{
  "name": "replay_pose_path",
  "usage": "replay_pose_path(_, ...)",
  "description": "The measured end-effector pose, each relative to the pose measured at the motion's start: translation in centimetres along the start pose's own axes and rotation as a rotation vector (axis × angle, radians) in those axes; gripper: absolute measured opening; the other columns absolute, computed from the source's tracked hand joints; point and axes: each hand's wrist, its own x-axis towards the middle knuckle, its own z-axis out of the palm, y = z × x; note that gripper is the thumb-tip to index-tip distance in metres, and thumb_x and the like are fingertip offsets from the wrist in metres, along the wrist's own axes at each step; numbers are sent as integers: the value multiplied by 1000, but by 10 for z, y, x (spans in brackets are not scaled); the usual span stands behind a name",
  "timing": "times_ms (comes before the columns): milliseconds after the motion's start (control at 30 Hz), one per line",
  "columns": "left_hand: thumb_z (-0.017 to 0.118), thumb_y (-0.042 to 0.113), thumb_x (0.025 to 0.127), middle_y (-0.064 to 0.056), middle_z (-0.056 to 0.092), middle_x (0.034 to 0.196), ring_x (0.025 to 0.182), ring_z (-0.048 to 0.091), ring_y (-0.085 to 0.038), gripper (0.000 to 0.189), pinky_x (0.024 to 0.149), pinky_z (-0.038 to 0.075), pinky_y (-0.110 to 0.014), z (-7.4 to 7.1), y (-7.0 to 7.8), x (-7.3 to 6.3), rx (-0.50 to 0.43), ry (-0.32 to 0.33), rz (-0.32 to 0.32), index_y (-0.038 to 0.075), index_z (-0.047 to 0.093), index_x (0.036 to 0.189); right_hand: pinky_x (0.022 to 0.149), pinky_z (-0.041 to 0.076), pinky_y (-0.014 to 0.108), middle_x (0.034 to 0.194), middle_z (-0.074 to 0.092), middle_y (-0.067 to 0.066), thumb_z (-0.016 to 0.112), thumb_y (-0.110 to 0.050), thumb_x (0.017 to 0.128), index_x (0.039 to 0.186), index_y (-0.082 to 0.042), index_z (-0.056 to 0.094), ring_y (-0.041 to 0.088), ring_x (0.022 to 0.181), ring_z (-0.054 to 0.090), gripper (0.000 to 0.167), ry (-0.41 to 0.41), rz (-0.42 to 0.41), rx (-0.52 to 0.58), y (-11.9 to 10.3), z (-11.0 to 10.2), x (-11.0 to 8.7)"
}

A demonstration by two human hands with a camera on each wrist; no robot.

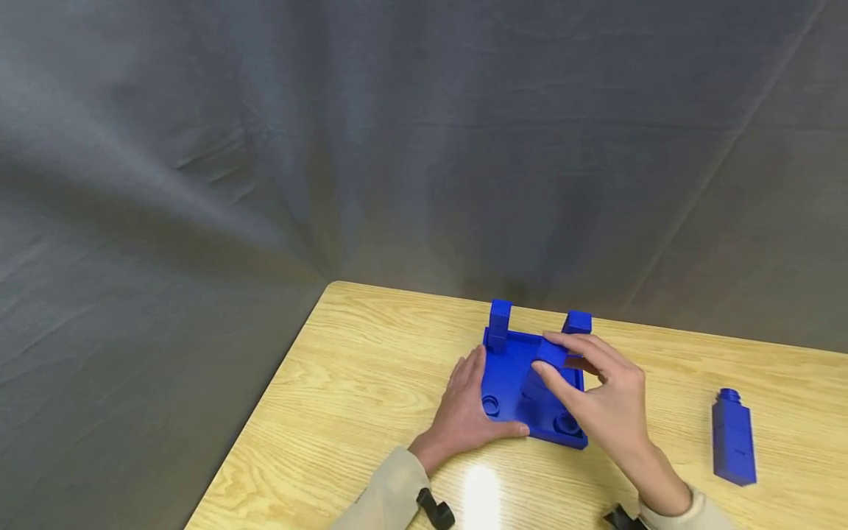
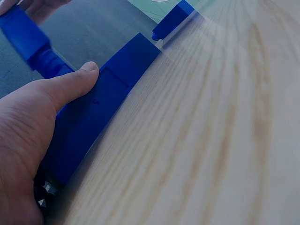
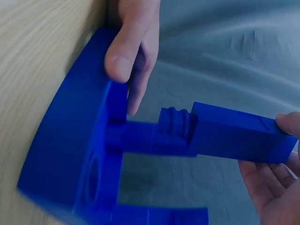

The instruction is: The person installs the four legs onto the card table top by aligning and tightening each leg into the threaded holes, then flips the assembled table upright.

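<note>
A shallow blue square tabletop [image 1: 506,379] lies underside up on the wooden table, with two legs, a left one [image 1: 500,324] and a right one [image 1: 578,322], standing at its far corners. My left hand [image 1: 464,416] grips its near left corner, thumb along the near side and fingers along the left side. Above the tabletop, my right hand [image 1: 616,401] pinches another blue leg [image 3: 239,133] by its plain end between thumb and fingers. The leg's threaded end points down, apart from the tabletop in the right wrist view. Round sockets [image 1: 490,405] show at the near corners.
A loose blue leg [image 1: 734,442] with a threaded end lies to the right on the wooden table [image 1: 318,397]. Grey cloth [image 1: 424,147] hangs behind the table and along its left edge. Black straps [image 1: 435,509] are at both sleeves.
</note>
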Motion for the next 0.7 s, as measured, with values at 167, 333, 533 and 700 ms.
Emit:
replay_pose_path(167,95,65,79,-6,11,187,172,10,-34,144,137,18,-61,0,0,1,-4,7,22,13,6,180,83,60,13,103,81,12,94,15,75,115,0,85,-4,94,73,44,-10,-20,34,-4,19,8)
replay_pose_path(333,96,62,79,-10,13,186,172,11,-35,145,138,15,-56,0,-1,2,7,15,46,8,7,179,85,61,14,106,81,11,94,13,76,117,0,84,-2,99,74,44,-17,-18,66,-6,33,9)
replay_pose_path(533,95,63,81,-12,12,186,171,11,-37,144,136,19,-62,1,-1,2,17,9,60,8,5,179,84,61,14,108,82,12,95,13,75,117,0,84,-1,101,74,45,-16,-41,75,-2,44,2)
replay_pose_path(700,95,62,80,-12,13,186,171,12,-36,143,136,19,-62,0,-1,1,10,10,55,8,7,179,83,61,13,111,83,12,96,12,73,118,-2,85,1,101,74,48,-17,-72,65,2,49,-1)
